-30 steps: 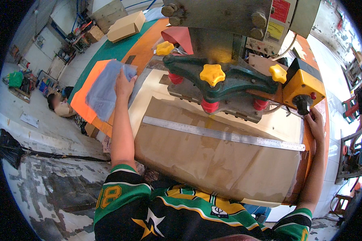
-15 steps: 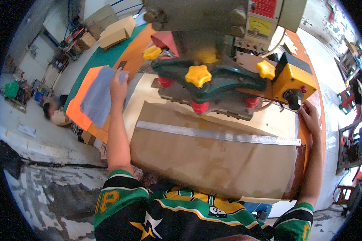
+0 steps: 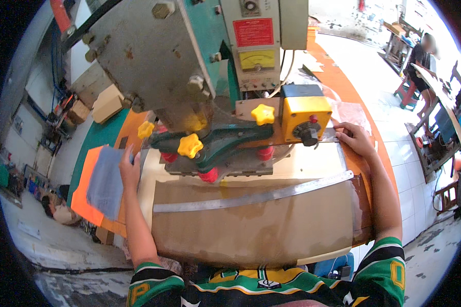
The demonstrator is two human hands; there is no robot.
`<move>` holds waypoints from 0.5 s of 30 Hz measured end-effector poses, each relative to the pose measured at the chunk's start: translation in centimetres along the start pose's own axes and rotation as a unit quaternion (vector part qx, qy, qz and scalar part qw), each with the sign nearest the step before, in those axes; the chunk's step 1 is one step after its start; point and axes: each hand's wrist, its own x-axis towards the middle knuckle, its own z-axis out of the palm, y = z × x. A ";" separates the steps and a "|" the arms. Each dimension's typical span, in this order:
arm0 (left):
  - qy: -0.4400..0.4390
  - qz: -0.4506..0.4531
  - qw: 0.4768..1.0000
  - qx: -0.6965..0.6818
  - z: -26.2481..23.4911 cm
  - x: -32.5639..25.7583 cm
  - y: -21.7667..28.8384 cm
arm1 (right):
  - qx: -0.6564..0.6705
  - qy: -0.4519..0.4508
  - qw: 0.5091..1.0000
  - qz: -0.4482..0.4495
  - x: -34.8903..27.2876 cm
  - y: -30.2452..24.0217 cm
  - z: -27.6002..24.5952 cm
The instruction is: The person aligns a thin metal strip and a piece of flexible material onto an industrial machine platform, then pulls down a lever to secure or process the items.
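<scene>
My left hand point(image 3: 130, 169) reaches up beside the right edge of a bluish-grey translucent plastic sheet point(image 3: 105, 181), its fingers stretched and thumb apart. That sheet lies on bright orange sheets point(image 3: 81, 197). At the right, my right hand point(image 3: 357, 139) bends its fingers at the far right edge of a pale cream board point(image 3: 320, 163), near a yellow control box point(image 3: 298, 115); what the fingertips grip is hidden. A brown sheet point(image 3: 251, 230) covers the board's near part, and a steel ruler point(image 3: 256, 197) lies across it.
A press head point(image 3: 138, 61) with a dark green arm frame point(image 3: 225, 140) and yellow star knobs point(image 3: 190, 146) stands over the board. Behind it is a control panel point(image 3: 256, 46). A cardboard box point(image 3: 107, 102) sits far left. Another person point(image 3: 420, 66) is at a far right bench.
The view has swung, so the press and table sit further left and more of the right side shows. My right hand now lies a little farther from the control box's black knob.
</scene>
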 end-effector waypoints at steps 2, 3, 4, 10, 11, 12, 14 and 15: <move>-0.012 0.004 1.000 0.005 0.0 0.0 0.4 | -0.020 -0.001 1.000 -0.003 0.3 0.4 0.1; -0.025 0.000 1.000 0.015 0.0 0.3 0.6 | 0.026 -0.004 1.000 0.007 0.2 0.4 0.1; -0.029 0.002 0.999 0.018 -0.2 0.3 0.8 | 0.074 -0.011 0.997 0.020 -0.1 -0.1 0.4; -0.043 -0.038 0.997 -0.051 0.9 0.1 4.8 | 0.121 -0.004 0.993 0.014 0.3 1.5 0.1; -0.043 -0.037 0.997 -0.048 0.6 0.1 4.4 | 0.118 0.002 0.993 0.003 0.6 2.0 0.3; -0.059 -0.037 0.997 -0.030 0.4 0.1 3.9 | 0.121 0.002 0.993 0.002 0.7 2.3 0.5; -0.077 -0.035 0.996 -0.017 0.6 0.1 4.4 | 0.084 -0.010 0.996 -0.007 0.6 1.5 0.2; -0.072 -0.035 0.996 -0.033 0.8 -0.1 4.2 | 0.083 -0.008 0.996 -0.006 0.6 1.5 0.1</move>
